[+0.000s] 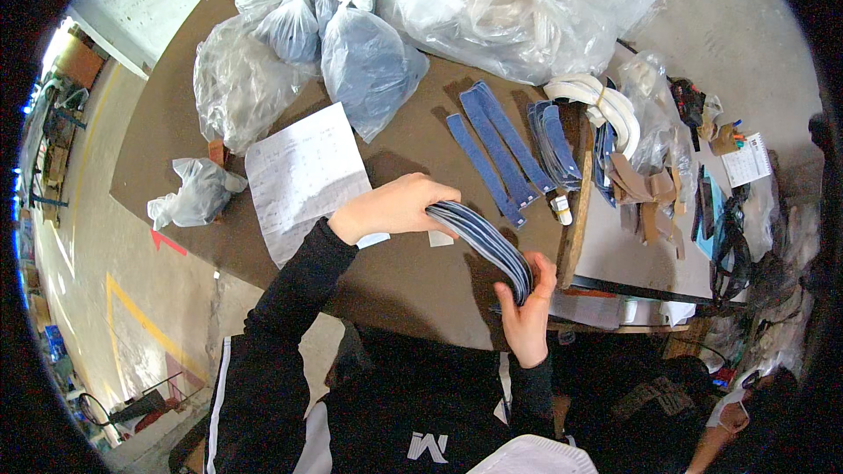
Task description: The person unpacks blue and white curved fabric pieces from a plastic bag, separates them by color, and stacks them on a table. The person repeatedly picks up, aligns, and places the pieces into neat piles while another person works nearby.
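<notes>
A bent stack of blue denim strips (486, 246) spans the space between my two hands above the brown table. My left hand (395, 207) closes round its upper left end, and part of that end is hidden under the fingers. At the lower right end, my right hand (529, 314) grips the stack between thumb and fingers. Beyond my hands, loose denim strips (505, 145) lie flat, with a small pile of similar strips (553, 145) beside them. Under my left forearm rests a white paper sheet with handwriting (307, 171).
Knotted plastic bags (369, 61) and a large clear bag (500, 13) stand along the far side. A wooden bar (576, 211) edges the table at right. Past it lie a white coiled band (606, 101) and brown strips (645, 197). Another person (746, 412) is at lower right.
</notes>
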`<state>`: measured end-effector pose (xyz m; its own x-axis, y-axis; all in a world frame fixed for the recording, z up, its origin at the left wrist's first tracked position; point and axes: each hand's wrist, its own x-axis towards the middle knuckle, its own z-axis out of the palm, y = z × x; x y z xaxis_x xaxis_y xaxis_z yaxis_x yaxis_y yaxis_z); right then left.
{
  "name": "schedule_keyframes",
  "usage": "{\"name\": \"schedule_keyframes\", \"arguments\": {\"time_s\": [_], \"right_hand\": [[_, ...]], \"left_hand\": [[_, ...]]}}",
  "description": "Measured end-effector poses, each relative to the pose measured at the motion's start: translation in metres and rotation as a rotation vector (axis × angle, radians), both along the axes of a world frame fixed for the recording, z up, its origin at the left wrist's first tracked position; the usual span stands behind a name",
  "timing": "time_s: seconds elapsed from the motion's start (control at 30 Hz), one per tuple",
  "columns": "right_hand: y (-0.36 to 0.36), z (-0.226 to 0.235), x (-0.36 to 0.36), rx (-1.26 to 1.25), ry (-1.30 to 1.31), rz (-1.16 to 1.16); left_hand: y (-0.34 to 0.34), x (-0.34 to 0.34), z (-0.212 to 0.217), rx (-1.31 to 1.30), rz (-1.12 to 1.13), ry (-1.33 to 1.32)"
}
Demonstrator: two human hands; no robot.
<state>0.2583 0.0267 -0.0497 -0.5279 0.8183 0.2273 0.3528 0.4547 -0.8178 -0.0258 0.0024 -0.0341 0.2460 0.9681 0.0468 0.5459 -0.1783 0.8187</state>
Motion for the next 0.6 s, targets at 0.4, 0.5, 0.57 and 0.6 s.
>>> {"name": "schedule_keyframes", "arguments": {"time_s": [0.4,0.5,0.57,0.6], "right_hand": [[-0.002,0.024,-0.019,-0.733,0.221,-0.091],[0.003,0.029,-0.029,-0.244,-0.198,-0.068],[0.005,0.034,-0.034,-0.036,-0.238,-0.063],[0.005,0.037,-0.035,0.044,-0.297,-0.080]], "left_hand": [[-0.005,-0.026,0.008,0.029,0.246,-0.009],[-0.004,-0.021,0.006,0.117,0.321,0.043],[-0.004,-0.016,0.007,0.351,0.342,0.309],[-0.004,-0.014,0.008,0.470,0.349,0.442]]}}
